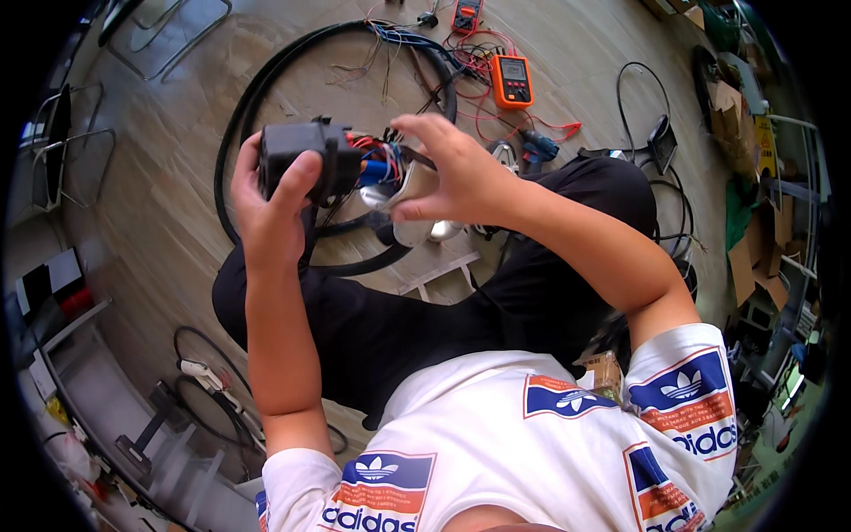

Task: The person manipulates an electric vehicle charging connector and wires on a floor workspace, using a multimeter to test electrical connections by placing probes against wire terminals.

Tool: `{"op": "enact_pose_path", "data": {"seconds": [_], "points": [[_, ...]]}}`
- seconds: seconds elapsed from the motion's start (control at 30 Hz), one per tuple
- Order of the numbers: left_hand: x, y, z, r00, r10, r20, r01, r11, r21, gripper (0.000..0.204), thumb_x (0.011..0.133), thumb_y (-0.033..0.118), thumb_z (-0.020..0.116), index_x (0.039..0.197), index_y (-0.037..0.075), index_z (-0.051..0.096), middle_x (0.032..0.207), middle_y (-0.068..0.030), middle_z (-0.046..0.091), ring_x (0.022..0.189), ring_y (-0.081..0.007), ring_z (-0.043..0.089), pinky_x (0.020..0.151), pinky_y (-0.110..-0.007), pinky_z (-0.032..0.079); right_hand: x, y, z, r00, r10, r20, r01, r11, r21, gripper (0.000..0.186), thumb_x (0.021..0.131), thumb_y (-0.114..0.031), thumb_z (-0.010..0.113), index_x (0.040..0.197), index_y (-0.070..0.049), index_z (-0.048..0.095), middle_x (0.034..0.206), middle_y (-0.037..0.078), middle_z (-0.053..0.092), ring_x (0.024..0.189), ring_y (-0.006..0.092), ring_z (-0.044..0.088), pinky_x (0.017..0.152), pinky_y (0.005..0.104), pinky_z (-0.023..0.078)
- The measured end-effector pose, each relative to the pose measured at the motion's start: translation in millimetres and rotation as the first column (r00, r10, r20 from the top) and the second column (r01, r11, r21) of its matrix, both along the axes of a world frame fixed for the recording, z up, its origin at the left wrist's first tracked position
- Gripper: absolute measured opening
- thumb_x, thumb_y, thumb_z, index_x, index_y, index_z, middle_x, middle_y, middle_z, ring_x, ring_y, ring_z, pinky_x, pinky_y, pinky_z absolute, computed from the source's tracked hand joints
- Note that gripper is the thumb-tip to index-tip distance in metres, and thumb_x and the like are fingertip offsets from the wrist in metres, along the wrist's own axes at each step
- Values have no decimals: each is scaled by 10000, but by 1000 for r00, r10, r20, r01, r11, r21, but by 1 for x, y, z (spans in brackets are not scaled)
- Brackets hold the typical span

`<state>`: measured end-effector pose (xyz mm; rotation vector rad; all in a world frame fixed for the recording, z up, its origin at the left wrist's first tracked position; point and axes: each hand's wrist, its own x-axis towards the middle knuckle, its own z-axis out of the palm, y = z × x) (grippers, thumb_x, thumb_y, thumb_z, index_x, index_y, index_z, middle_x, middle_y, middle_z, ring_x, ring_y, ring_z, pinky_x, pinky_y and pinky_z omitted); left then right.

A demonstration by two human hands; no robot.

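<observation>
My left hand is wrapped round a black box-shaped housing, its thumb across the near face. From the housing's right end stick out a bundle of thin coloured wires and a blue cylindrical part. Just right of these wires is my right hand, thumb and fingers spread in a curve. A short dark strip shows by its fingers; whether they touch it I cannot tell. Below the hands, my shoes are partly hidden.
A large black tyre lies on the floor around my feet. Beyond it are an orange meter with red leads, a red meter and a cordless drill. Cardboard clutters the right side; a white power strip lies at left.
</observation>
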<state>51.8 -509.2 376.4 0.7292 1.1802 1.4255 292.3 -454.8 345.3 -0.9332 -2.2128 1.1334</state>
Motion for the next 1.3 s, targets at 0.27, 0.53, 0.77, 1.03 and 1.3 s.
{"op": "enact_pose_path", "data": {"seconds": [0.27,0.53,0.77,1.03,1.3], "points": [[-17,-7,-6,988,152,-34,-149,985,86,570,899,359,763,1236,-47,548,1066,-101,658,946,-152,689,797,-277,571,30,11,-22,911,344,229,-158,802,-577,628,726,-235,878,1242,-10,598,1043,175,736,997,316,712,877,385,546],[-51,-18,-19,990,136,35,-138,987,77,719,969,571,606,1330,-45,525,1211,-156,660,1115,-261,671,957,-390,546,16,-10,-33,897,434,88,-229,624,-748,531,748,-206,815,1196,29,651,1050,168,736,1030,263,690,934,356,515],[-99,-13,-8,995,9,97,-13,999,38,662,1020,487,552,1423,-33,474,1367,-184,600,1254,-302,611,1062,-450,497,13,-7,4,977,210,-21,-175,752,-635,687,727,-89,741,1387,-16,565,1159,229,708,1096,311,690,948,369,527],[-55,12,157,-153,-125,-980,519,834,-187,607,808,144,715,1375,10,544,1402,-201,574,1389,-347,499,1204,-496,306,37,8,55,931,331,157,-217,843,-492,746,743,-48,732,1456,-59,513,1105,227,731,970,320,732,869,364,568],[9,6,171,-636,-546,-546,344,432,-833,684,633,244,877,1214,18,596,1118,-175,670,1149,-371,617,1110,-498,421,39,-9,70,872,425,242,-276,836,-474,618,767,-101,742,1357,-40,568,969,230,732,897,369,731,811,416,579]]}}
